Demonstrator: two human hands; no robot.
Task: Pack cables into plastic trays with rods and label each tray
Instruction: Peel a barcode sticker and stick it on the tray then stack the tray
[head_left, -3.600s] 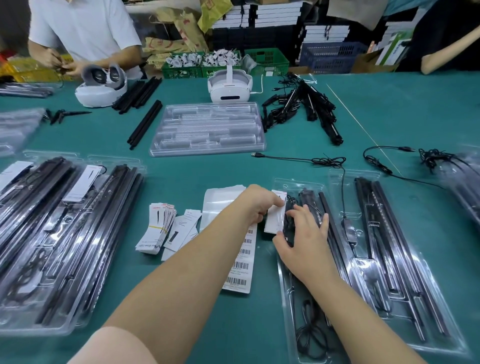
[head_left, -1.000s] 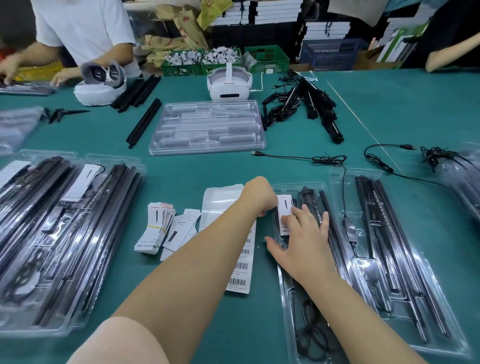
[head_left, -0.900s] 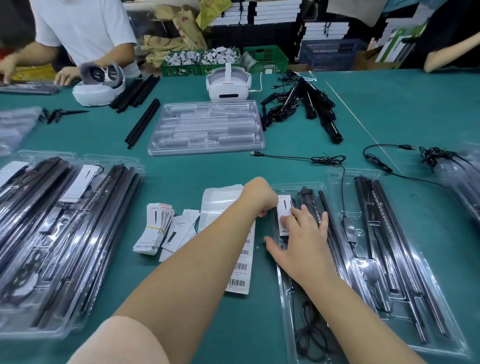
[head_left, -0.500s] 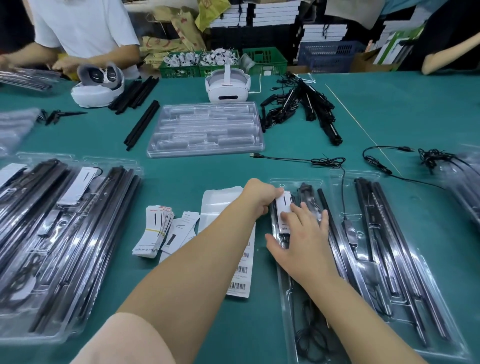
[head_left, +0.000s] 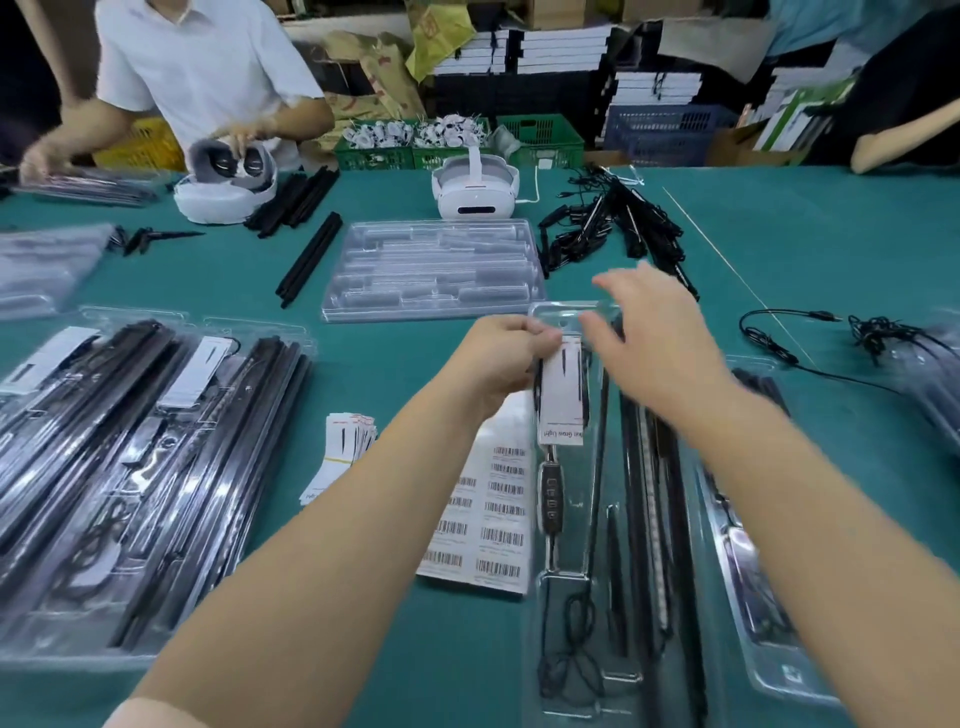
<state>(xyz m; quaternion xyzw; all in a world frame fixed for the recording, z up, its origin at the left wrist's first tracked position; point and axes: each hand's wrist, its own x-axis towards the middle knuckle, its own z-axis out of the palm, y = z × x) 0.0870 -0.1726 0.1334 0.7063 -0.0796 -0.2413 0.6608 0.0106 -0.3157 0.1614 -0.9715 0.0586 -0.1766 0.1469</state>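
Bare surface (head_left: 831, 249) was left open at the far right. The left side was blocked by filled trays (head_left: 145, 467), and the middle by an empty tray (head_left: 431, 270). A narrow lane was left between the cards (head_left: 343, 452) and sticker sheet (head_left: 483, 519).

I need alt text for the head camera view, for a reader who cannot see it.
The left hand grips the top of a packed clear tray with a white label, over a green table; the right hand hovers open above it. Filled trays lie left.
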